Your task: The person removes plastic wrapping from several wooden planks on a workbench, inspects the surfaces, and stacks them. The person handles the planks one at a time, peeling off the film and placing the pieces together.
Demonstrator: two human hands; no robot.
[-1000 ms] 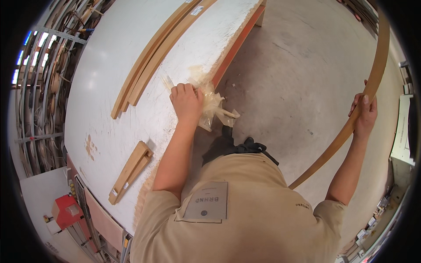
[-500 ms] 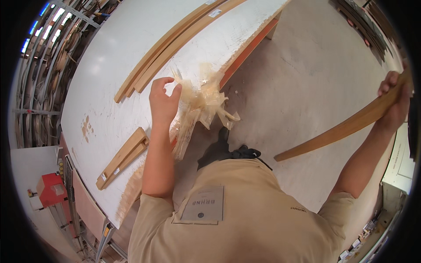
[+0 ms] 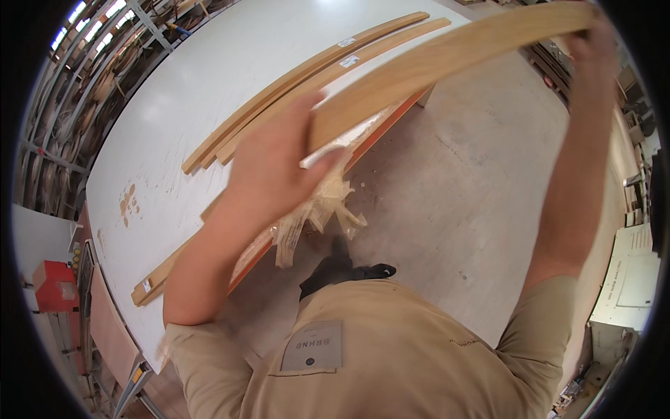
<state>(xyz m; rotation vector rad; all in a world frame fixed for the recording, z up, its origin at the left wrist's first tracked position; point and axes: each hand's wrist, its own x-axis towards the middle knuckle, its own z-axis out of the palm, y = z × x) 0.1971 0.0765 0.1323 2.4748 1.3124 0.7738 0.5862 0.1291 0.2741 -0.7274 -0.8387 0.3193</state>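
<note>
A long, gently curved wooden board is raised over the worktable's edge and the floor, spanning between my two hands. My right hand, slightly blurred, grips its far end at the upper right. At the near end, my left hand is closed around the board, fingers on one side and thumb on the other. Two long wooden strips with white labels lie on the white worktable beyond the board. Clumps of yellowish sticky tape hang from the table edge below my left hand.
A shorter wooden piece lies at the table's near left, partly behind my left forearm. Racks of thin strips line the far left wall. A red box is at left, a pale cabinet at right.
The board has swung up and left from my right side to over the table edge. My left hand, open and away from it before, now holds its near end.
</note>
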